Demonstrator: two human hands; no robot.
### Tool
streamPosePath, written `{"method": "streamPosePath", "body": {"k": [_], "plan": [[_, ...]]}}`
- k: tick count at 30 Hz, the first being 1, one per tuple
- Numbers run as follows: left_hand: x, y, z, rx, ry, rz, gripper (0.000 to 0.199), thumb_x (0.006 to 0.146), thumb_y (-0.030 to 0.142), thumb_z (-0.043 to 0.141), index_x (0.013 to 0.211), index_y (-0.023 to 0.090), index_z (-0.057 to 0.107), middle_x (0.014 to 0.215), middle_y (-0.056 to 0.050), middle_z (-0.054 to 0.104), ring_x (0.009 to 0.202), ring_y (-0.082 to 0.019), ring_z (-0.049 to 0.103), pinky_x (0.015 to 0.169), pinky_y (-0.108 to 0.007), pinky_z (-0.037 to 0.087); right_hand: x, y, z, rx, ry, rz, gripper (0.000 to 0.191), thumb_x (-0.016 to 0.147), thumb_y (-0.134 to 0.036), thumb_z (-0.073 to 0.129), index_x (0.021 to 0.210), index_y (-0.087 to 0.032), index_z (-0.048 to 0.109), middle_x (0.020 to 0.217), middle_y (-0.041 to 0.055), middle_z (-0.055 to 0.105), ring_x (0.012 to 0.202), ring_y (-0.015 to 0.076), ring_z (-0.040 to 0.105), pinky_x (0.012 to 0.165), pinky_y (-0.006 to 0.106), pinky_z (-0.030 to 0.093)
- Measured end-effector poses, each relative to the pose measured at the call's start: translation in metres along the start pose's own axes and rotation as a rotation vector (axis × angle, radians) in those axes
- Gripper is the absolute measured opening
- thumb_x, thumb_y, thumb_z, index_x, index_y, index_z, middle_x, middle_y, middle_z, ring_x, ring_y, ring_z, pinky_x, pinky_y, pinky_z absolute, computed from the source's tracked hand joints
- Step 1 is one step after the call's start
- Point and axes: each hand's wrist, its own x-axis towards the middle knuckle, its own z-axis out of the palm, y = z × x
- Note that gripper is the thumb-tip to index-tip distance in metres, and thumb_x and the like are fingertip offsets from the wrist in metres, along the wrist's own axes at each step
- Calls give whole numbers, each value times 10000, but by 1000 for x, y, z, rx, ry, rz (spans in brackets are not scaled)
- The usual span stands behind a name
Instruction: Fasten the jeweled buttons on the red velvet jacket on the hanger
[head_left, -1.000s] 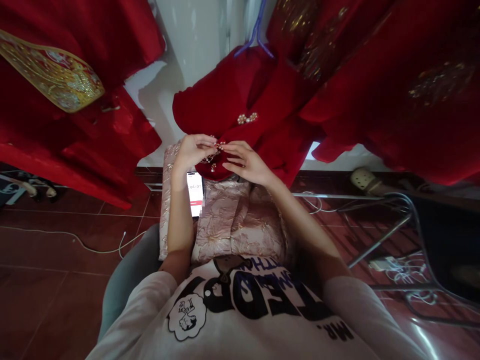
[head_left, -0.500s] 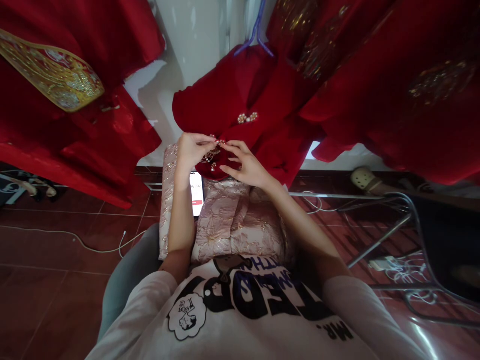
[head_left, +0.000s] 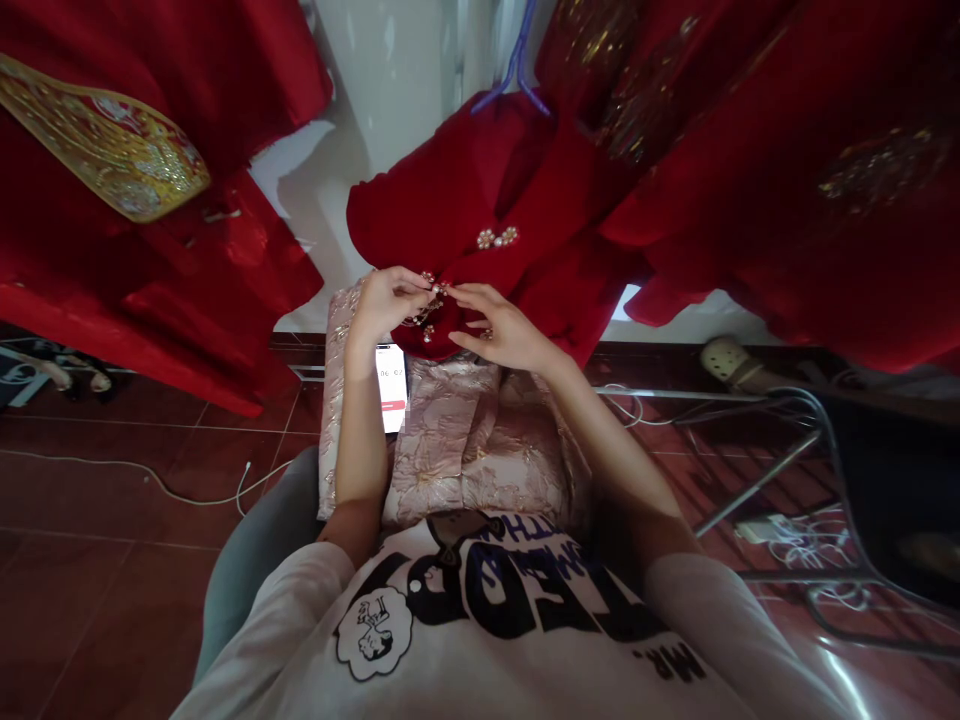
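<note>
1. The person's 2 bare hands meet at the front edge of a red velvet jacket [head_left: 480, 175]. The left hand [head_left: 386, 303] and the right hand [head_left: 502, 330] come in from opposite sides, which brings both sets of fingers to 1 small spot.
2. The left fingers are closed in a tight pinch on a pearl-and-gold beaded fastening [head_left: 424, 312]. The right fingers curve toward the same beads, but whether they grip it or only touch it cannot be told.
3. A second, similar beaded fastening [head_left: 496, 237] sits on the jacket just above the fingers, untouched, making 2 in view.
4. Above the fingers, 1 blue hanger [head_left: 516, 70] carries the jacket, apparently keeping its front hanging free at finger height.
5. Below the fingers, 1 pink-and-gold brocade garment [head_left: 450, 450] lies across the person's lap. 1 smartphone [head_left: 391, 390] is tucked against its far edge, beside the left forearm, perhaps so that its lit screen stays in sight; the digits are too small to read.
6. Left of the fingers hangs 1 red garment with a gold embroidered panel [head_left: 105, 140]; to the right hangs at least 1 more red garment [head_left: 780, 190]. Farther below, 1 white cable [head_left: 172, 490] crosses the red tile floor [head_left: 112, 600], and 1 metal-framed chair [head_left: 757, 480] stands to the right.
</note>
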Motion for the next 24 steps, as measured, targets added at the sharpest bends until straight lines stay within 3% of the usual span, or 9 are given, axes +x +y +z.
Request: {"method": "streamPosePath", "body": {"k": [2,5,9,15,21,24], "plan": [[-1,-3,-3,66,-30,-50,96,803,99,770,879,148,737,765,-30,754,671,-135,725,661,-247,612,-3,-9,-15,-11,0,35,507,939,-418,696,1401,-210,676,1444,133,614,1207,276,700,993,436,657],[-3,-6,-9,175,-204,-141,108,738,88,798,764,170,732,656,-9,710,573,-125,678,538,-200,542,-9,-21,-36,-59,-16,140,285,977,-360,640,1157,-184,775,1092,83,776,906,208,766,863,381,657],[-2,-7,-10,204,-393,-260,150,661,44,784,682,188,750,612,-5,706,513,-110,653,458,-154,487,-16,-25,-51,-214,-178,336,149,931,-254,662,948,-189,796,789,41,771,652,189,725,694,359,609],[4,-17,-3,164,-536,-238,169,621,66,765,676,223,795,611,0,730,519,-123,681,468,-160,517,-14,-17,-40,-544,-47,379,198,845,-187,768,1043,-188,760,803,49,747,776,246,720,835,420,570],[6,-23,-1,144,-569,-228,220,585,69,713,685,232,821,572,26,716,451,-83,628,443,-118,470,-5,-6,-16,-669,19,397,132,819,-142,800,913,-169,712,1021,111,733,883,251,703,788,355,527],[6,-21,-1,169,-552,-256,236,570,48,714,670,236,817,603,28,736,470,-88,641,449,-124,478,-2,-2,-13,-633,17,375,140,806,-77,759,820,-178,663,989,91,737,875,233,701,768,330,507]]}}
